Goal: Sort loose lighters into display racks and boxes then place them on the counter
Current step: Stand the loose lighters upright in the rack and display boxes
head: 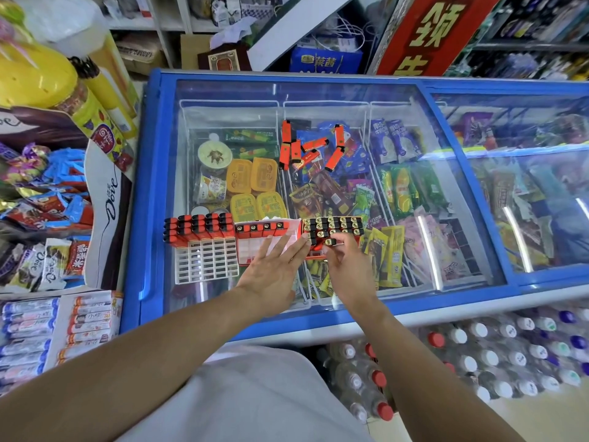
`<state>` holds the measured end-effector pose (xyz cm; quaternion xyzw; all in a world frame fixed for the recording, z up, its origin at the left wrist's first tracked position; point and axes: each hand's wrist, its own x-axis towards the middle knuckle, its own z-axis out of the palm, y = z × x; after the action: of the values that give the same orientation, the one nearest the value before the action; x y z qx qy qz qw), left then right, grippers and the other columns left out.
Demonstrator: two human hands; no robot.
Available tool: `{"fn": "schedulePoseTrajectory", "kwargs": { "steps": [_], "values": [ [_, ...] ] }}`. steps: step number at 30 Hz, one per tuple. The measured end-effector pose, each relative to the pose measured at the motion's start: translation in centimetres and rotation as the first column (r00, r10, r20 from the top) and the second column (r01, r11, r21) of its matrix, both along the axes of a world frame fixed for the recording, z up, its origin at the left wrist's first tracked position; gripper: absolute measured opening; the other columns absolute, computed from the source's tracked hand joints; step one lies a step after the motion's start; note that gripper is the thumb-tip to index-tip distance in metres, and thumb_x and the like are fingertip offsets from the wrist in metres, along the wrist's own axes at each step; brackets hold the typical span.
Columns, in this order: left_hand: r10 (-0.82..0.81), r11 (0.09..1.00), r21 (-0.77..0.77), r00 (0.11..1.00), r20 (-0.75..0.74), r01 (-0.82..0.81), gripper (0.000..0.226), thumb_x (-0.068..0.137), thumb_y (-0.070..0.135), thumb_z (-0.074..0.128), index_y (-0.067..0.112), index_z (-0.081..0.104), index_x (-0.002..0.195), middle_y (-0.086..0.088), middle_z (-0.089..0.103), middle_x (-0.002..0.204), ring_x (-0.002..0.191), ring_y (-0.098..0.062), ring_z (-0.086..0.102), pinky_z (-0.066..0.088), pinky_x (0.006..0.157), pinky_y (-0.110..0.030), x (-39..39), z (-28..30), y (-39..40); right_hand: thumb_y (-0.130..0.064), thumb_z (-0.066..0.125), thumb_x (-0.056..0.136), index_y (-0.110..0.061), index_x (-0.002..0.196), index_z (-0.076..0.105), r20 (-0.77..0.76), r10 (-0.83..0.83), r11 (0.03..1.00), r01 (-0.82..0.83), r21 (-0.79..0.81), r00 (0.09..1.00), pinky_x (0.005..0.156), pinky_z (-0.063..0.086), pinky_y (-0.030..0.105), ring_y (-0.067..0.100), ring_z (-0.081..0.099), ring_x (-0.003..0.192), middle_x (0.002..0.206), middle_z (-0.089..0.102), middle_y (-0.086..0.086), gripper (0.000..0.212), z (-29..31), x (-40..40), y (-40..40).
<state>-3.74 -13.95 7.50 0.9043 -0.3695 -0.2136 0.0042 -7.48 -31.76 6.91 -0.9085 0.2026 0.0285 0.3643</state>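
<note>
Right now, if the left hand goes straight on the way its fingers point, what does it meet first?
Probably the red box full of lighters: the left hand lies open, fingertips at its near left corner, apparently already touching, though depth is unclear.

Bare glass on the freezer lid (350,90) runs along the upper edge and out to the right of the frame, open for a hand to pass. At centre, loose lighters (306,148) lie scattered. Near the lower edge, the white rack (205,260), the middle tray (266,244) and the red box (331,234) stand side by side, blocking that strip.
</note>
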Motion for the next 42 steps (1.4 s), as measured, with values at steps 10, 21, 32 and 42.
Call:
{"fn": "schedulePoseTrajectory", "kwargs": {
  "steps": [10,21,32,42],
  "values": [
    [-0.005,1.0,0.0,1.0,0.012,0.005,0.092,0.094,0.032,0.05,0.018,-0.013,0.16,0.0,-0.023,0.166,0.153,-0.025,-0.02,-0.008,0.124,-0.052,0.0,-0.2,0.1,-0.034,0.055,0.102,-0.028,0.13,0.054,0.016,0.071,0.988,-0.068,-0.139,0.997,0.072,0.052,0.029,0.007,0.065,0.083,0.108,0.072,-0.011,0.029,-0.4,0.0,-0.4],
    [0.071,0.993,-0.1,0.987,0.146,-0.057,0.089,0.098,0.035,0.046,0.019,-0.017,0.157,-0.006,-0.029,0.163,0.149,-0.026,-0.032,-0.012,0.123,-0.051,1.5,0.0,1.6,-0.025,0.06,0.099,-0.024,0.116,0.065,0.231,0.062,0.997,-0.048,-0.068,0.971,0.073,0.053,0.025,0.001,0.063,0.078,0.101,0.07,-0.014,0.018,2.6,7.1,-0.9],
    [0.202,0.973,-0.15,0.964,0.173,-0.177,0.099,0.096,0.052,0.05,0.02,-0.022,0.157,-0.006,-0.022,0.166,0.15,-0.023,-0.031,-0.015,0.122,-0.051,4.3,-1.8,3.5,-0.021,0.046,0.105,-0.016,0.159,0.021,-0.284,0.182,0.952,-0.241,-0.188,0.941,0.112,0.041,0.044,0.03,0.038,0.143,0.167,0.012,0.005,0.059,-0.2,20.9,-5.5],
    [0.115,0.993,-0.021,0.973,0.201,-0.113,0.101,0.096,0.046,0.043,0.009,-0.033,0.151,-0.011,-0.037,0.16,0.146,-0.028,-0.037,-0.022,0.119,-0.051,3.9,-2.4,4.2,-0.041,0.057,0.099,-0.022,0.127,0.066,-0.162,0.239,0.857,-0.286,-0.428,0.957,0.085,0.058,0.038,0.02,0.068,0.102,0.12,0.071,0.001,0.035,-2.4,20.3,-4.6]
  ]
}}
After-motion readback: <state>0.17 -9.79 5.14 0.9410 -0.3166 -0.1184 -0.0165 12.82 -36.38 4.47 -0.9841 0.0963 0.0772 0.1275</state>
